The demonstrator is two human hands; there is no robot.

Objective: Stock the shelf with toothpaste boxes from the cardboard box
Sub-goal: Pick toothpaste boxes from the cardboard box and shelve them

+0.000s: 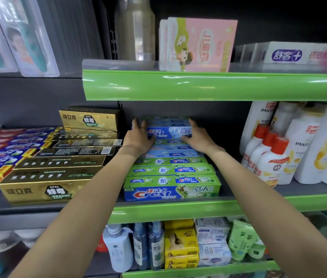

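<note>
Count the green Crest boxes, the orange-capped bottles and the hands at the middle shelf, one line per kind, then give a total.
green Crest boxes: 3
orange-capped bottles: 3
Hands: 2, left hand and right hand, both with a grip on a blue Crest box
Total: 8

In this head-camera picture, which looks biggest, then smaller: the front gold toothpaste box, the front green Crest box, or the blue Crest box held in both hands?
1. Front gold box and front green Crest box: alike, unranked.
2. Blue Crest box: smallest, though it sits farther back, so true size is unsure.
</note>
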